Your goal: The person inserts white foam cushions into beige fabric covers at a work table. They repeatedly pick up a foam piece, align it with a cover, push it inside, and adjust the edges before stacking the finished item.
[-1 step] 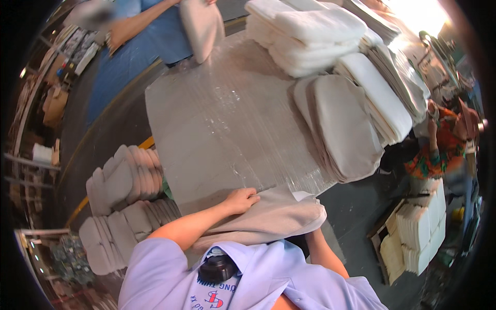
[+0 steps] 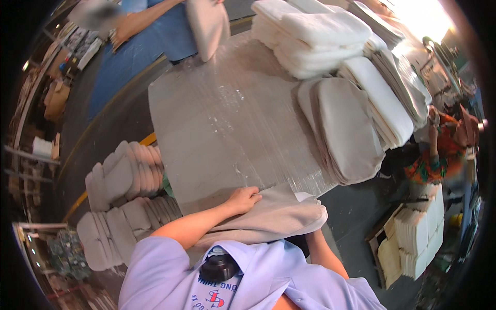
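Observation:
A grey-beige fabric cover (image 2: pixel 274 214) lies across the near edge of the table, against my body. My left hand (image 2: pixel 245 200) is closed on its upper edge, fingers curled into the cloth. A bit of white material (image 2: pixel 304 196) shows at the cover's opening, to the right of that hand. My right forearm (image 2: pixel 325 253) reaches up to the cover's rounded right end. The right hand itself is hidden behind or under the cloth, so its fingers do not show.
The table (image 2: pixel 222 129) has a shiny plastic-wrapped top. Grey covers (image 2: pixel 346 129) and folded white pads (image 2: pixel 320 31) are piled at its right. Grey cushions (image 2: pixel 121 175) stand stacked at left. Across the table, a person in blue holds a beige cushion (image 2: pixel 207 28). White stacks (image 2: pixel 418 232) sit at right.

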### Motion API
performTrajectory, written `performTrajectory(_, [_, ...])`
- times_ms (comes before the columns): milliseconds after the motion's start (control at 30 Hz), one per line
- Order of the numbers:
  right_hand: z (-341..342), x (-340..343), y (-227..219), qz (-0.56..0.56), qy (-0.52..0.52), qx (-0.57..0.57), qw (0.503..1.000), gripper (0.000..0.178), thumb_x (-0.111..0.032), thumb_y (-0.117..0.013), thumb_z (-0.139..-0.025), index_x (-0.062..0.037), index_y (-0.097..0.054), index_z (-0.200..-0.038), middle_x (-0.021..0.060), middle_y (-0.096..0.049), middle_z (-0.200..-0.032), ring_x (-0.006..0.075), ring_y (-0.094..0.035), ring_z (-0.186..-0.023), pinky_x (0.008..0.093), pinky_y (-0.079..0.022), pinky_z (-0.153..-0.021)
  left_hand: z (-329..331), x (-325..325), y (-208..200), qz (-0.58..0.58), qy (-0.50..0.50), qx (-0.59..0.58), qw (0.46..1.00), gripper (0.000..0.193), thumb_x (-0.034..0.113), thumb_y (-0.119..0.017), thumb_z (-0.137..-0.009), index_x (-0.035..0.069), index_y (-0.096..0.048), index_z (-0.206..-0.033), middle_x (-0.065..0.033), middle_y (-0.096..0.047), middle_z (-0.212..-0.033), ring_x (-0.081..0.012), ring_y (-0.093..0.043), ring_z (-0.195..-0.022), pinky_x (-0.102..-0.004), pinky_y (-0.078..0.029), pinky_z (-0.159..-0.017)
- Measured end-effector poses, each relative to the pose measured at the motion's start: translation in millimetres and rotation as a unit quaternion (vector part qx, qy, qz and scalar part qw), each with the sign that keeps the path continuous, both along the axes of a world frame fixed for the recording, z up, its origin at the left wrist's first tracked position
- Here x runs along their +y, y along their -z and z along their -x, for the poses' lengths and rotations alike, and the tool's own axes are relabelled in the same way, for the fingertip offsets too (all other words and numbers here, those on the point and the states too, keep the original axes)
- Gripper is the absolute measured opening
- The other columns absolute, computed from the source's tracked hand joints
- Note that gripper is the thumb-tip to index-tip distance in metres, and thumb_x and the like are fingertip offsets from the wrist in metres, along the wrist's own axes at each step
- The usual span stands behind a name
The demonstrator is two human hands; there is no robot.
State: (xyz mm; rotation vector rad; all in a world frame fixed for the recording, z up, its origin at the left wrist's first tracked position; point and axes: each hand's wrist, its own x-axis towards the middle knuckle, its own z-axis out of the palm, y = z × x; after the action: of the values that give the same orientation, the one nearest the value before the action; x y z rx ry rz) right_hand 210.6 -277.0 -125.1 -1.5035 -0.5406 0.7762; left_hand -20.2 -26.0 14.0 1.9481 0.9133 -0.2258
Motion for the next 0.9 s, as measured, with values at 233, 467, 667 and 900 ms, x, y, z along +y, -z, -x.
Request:
performTrajectory(233, [-11,4,-33,0.063,-0.063,-0.030,0.996,0.031,-0.023,-0.079,-0.092,-0.0077,-0.074,-0.118,0.0104,-0.074,-0.118,0.0245,-0.071,-0.105,0.0392,-0.058,-0.093,6,7,9,-0.007,-0.047,-0.001,0.999,0.034,0.042,-0.068,-0.099,0.008,-0.072,-0.100,-0.0202,-0.074,-0.096,-0.0407,-0.071,-0.093,-0.0519,-0.052,-0.079])
performTrajectory(467, [-41,-8,-131,0.111,0.057,0.212,0.969,0.038,-0.021,-0.074,-0.099,-0.0055,-0.067,-0.133,0.0073,-0.070,-0.119,0.0188,-0.066,-0.110,0.0354,-0.054,-0.097,109,22,-6,0.068,-0.014,0.088,0.994,0.046,0.051,-0.076,-0.091,0.005,-0.074,-0.093,-0.0164,-0.075,-0.086,-0.0291,-0.069,-0.080,-0.0460,-0.052,-0.073])
performTrajectory(667, [-10,52,-310,0.117,-0.270,-0.313,0.903,0.062,-0.025,-0.087,-0.087,-0.0094,-0.063,-0.141,0.0101,-0.063,-0.138,0.0293,-0.058,-0.129,0.0469,-0.047,-0.111,124,10,16,0.048,-0.196,0.036,0.979,0.045,0.048,-0.080,-0.089,0.003,-0.073,-0.088,-0.0155,-0.072,-0.080,-0.0253,-0.064,-0.070,-0.0439,-0.051,-0.067])
performTrajectory(900, [78,135,-339,0.195,-0.475,-0.591,0.622,0.098,-0.029,-0.099,-0.067,-0.0196,-0.052,-0.152,0.0149,-0.060,-0.140,0.0405,-0.046,-0.144,0.0820,-0.024,-0.117,137,40,16,-0.035,-0.333,-0.103,0.937,0.036,0.037,-0.075,-0.097,0.003,-0.072,-0.090,-0.0091,-0.069,-0.072,-0.0197,-0.064,-0.065,-0.0407,-0.051,-0.061])
